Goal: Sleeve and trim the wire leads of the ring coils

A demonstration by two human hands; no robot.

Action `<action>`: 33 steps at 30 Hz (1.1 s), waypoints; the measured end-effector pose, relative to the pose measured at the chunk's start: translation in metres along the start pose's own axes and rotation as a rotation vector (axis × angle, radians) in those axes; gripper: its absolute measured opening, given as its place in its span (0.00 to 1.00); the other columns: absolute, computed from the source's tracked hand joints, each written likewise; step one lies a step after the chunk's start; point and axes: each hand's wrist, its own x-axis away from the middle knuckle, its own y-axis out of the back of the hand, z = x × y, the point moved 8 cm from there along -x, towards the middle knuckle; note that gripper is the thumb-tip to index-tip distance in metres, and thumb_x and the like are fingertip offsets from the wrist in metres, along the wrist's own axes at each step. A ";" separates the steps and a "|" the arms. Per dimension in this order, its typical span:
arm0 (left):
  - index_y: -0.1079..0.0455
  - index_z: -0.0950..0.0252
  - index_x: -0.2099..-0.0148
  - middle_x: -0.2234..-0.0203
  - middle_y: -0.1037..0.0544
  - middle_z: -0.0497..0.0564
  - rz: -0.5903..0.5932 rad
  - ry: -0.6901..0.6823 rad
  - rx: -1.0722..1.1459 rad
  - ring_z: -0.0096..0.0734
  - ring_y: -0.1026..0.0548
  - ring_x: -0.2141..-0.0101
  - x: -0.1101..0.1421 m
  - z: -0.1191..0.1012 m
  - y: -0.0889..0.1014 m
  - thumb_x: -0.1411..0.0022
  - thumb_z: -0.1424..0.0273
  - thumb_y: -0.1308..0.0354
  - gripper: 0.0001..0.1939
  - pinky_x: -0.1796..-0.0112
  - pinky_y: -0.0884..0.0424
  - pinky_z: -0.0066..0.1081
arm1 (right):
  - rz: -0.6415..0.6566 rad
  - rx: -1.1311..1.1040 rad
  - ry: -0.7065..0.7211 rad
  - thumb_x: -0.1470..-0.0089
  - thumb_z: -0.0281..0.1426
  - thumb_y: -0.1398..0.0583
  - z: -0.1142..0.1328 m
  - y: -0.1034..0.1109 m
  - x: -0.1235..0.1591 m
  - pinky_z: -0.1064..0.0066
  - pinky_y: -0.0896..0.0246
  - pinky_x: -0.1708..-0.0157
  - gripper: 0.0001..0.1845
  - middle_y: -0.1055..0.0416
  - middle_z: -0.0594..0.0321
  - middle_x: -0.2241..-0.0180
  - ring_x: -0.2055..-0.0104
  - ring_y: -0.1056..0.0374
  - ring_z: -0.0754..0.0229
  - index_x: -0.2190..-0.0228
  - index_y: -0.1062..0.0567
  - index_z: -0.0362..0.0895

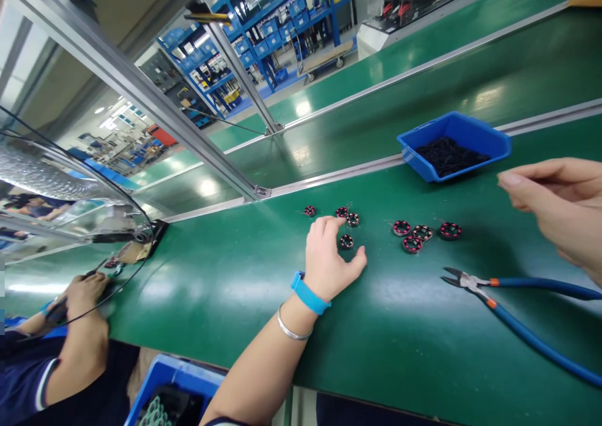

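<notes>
My left hand (pixel 329 256), with a blue wristband, rests over the green bench with thumb and fingers apart. Between them sits a small ring-shaped wound coil (pixel 347 242), which looks like a motor stator; another coil (pixel 352 219) lies by the fingertips. My right hand (pixel 559 206) is raised at the right edge, thumb and forefinger pressed together; whatever they may hold does not show. Several more coils lie in the middle, among them a red-and-black coil (pixel 450 230). Cutting pliers (pixel 470 282) with blue handles lie below my right hand, their jaws parted.
A blue bin (pixel 456 143) of black pieces stands behind the coils, against a metal rail (pixel 324 178). An aluminium post (pixel 188 131) slants across the left. A co-worker's hands (pixel 87 294) work at far left. Below the bench edge is a blue crate (pixel 174 376).
</notes>
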 end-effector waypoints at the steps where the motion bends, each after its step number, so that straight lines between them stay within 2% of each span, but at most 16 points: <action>1: 0.28 0.66 0.41 0.46 0.21 0.65 -0.005 -0.070 0.004 0.54 0.22 0.44 -0.004 -0.010 -0.004 0.41 0.67 0.33 0.25 0.41 0.24 0.52 | -0.019 0.049 0.021 0.52 0.45 0.30 -0.002 0.001 -0.003 0.58 0.32 0.65 0.16 0.27 0.61 0.74 0.70 0.30 0.56 0.67 0.15 0.46; 3: 0.30 0.65 0.36 0.38 0.24 0.65 0.107 -0.198 0.018 0.53 0.25 0.38 -0.015 -0.032 -0.025 0.38 0.71 0.37 0.28 0.38 0.26 0.52 | -0.021 0.108 0.044 0.54 0.44 0.32 -0.007 -0.002 -0.008 0.56 0.31 0.63 0.16 0.25 0.60 0.74 0.70 0.29 0.55 0.69 0.16 0.46; 5: 0.30 0.63 0.35 0.33 0.26 0.64 0.302 -0.259 0.013 0.55 0.27 0.36 -0.029 -0.046 -0.055 0.39 0.75 0.38 0.30 0.38 0.26 0.52 | 0.013 0.110 0.048 0.56 0.43 0.32 -0.010 -0.007 -0.012 0.58 0.31 0.64 0.14 0.26 0.61 0.77 0.72 0.30 0.56 0.72 0.17 0.46; 8: 0.24 0.62 0.43 0.43 0.19 0.61 0.479 -0.240 -0.003 0.54 0.23 0.43 -0.045 -0.050 -0.081 0.39 0.76 0.37 0.21 0.43 0.23 0.52 | 0.053 0.086 0.072 0.58 0.42 0.32 -0.007 -0.010 -0.013 0.60 0.32 0.67 0.11 0.26 0.62 0.79 0.74 0.32 0.57 0.74 0.19 0.48; 10: 0.22 0.62 0.50 0.53 0.16 0.59 0.463 -0.194 0.006 0.52 0.21 0.50 -0.044 -0.046 -0.078 0.38 0.74 0.37 0.13 0.47 0.22 0.50 | 0.087 0.061 0.096 0.57 0.45 0.31 -0.002 -0.012 -0.009 0.60 0.30 0.65 0.13 0.23 0.60 0.76 0.72 0.29 0.56 0.74 0.19 0.49; 12: 0.23 0.62 0.53 0.59 0.16 0.58 0.357 -0.157 0.068 0.49 0.20 0.55 -0.029 -0.043 -0.063 0.37 0.72 0.36 0.09 0.50 0.22 0.47 | 0.159 0.023 0.105 0.57 0.52 0.30 0.003 -0.018 0.003 0.60 0.28 0.66 0.20 0.20 0.58 0.73 0.71 0.26 0.54 0.74 0.19 0.49; 13: 0.23 0.62 0.53 0.59 0.16 0.57 0.292 -0.148 0.123 0.47 0.20 0.56 -0.017 -0.043 -0.052 0.37 0.71 0.36 0.09 0.50 0.22 0.46 | 0.246 0.002 0.097 0.58 0.57 0.29 0.004 -0.025 0.013 0.60 0.28 0.68 0.25 0.20 0.57 0.74 0.72 0.26 0.54 0.74 0.19 0.48; 15: 0.25 0.62 0.51 0.59 0.16 0.56 0.204 -0.154 0.263 0.43 0.18 0.58 0.011 -0.046 -0.036 0.36 0.71 0.37 0.11 0.52 0.20 0.42 | 0.535 -0.042 0.035 0.60 0.65 0.29 0.004 -0.050 0.043 0.62 0.27 0.73 0.34 0.19 0.55 0.75 0.75 0.24 0.52 0.72 0.16 0.47; 17: 0.26 0.62 0.47 0.59 0.16 0.55 0.204 -0.154 0.359 0.40 0.17 0.61 0.036 -0.051 -0.029 0.37 0.70 0.37 0.15 0.55 0.19 0.39 | 0.844 -0.078 -0.069 0.62 0.68 0.29 0.003 -0.074 0.081 0.62 0.26 0.75 0.39 0.17 0.53 0.73 0.74 0.22 0.50 0.67 0.13 0.46; 19: 0.27 0.62 0.47 0.59 0.16 0.55 0.235 -0.160 0.412 0.39 0.17 0.62 0.050 -0.057 -0.029 0.37 0.69 0.37 0.16 0.57 0.18 0.37 | 1.023 -0.100 -0.152 0.61 0.69 0.29 0.001 -0.088 0.110 0.60 0.22 0.73 0.40 0.15 0.52 0.70 0.72 0.20 0.47 0.65 0.13 0.46; 21: 0.27 0.62 0.47 0.59 0.16 0.55 0.250 -0.154 0.452 0.38 0.17 0.62 0.052 -0.059 -0.030 0.37 0.69 0.37 0.16 0.58 0.18 0.37 | 1.076 -0.127 -0.192 0.60 0.69 0.29 -0.001 -0.093 0.123 0.58 0.19 0.69 0.38 0.14 0.53 0.69 0.68 0.18 0.45 0.67 0.13 0.48; 23: 0.28 0.62 0.49 0.60 0.17 0.55 0.235 -0.091 0.508 0.38 0.18 0.64 0.045 -0.054 -0.029 0.41 0.63 0.31 0.20 0.61 0.19 0.36 | 1.074 -0.163 -0.231 0.61 0.69 0.28 -0.004 -0.094 0.125 0.58 0.19 0.67 0.37 0.14 0.53 0.69 0.66 0.17 0.43 0.68 0.13 0.49; 25: 0.30 0.62 0.55 0.66 0.20 0.51 0.253 0.026 0.597 0.33 0.23 0.69 0.039 -0.047 -0.028 0.49 0.54 0.23 0.28 0.68 0.24 0.32 | 1.026 -0.189 -0.273 0.64 0.67 0.26 -0.008 -0.093 0.120 0.61 0.19 0.69 0.36 0.14 0.54 0.70 0.67 0.16 0.43 0.69 0.14 0.49; 27: 0.34 0.60 0.64 0.75 0.26 0.45 0.346 0.134 0.691 0.27 0.30 0.75 0.037 -0.044 -0.033 0.53 0.47 0.20 0.32 0.73 0.31 0.29 | 1.003 -0.205 -0.304 0.67 0.67 0.24 -0.010 -0.093 0.119 0.63 0.20 0.72 0.36 0.15 0.55 0.72 0.69 0.16 0.45 0.69 0.15 0.50; 30: 0.39 0.60 0.71 0.82 0.35 0.41 0.480 0.229 0.812 0.22 0.39 0.79 0.038 -0.045 -0.038 0.36 0.42 0.32 0.31 0.76 0.41 0.27 | 1.034 -0.220 -0.323 0.67 0.66 0.23 -0.010 -0.095 0.122 0.64 0.19 0.69 0.36 0.15 0.55 0.72 0.67 0.15 0.45 0.70 0.16 0.49; 33: 0.40 0.61 0.75 0.84 0.37 0.41 0.564 0.292 0.970 0.21 0.41 0.81 0.035 -0.038 -0.037 0.30 0.39 0.40 0.34 0.78 0.42 0.26 | 1.088 -0.190 -0.335 0.64 0.68 0.25 -0.012 -0.095 0.126 0.66 0.18 0.67 0.37 0.14 0.52 0.71 0.67 0.15 0.46 0.69 0.15 0.48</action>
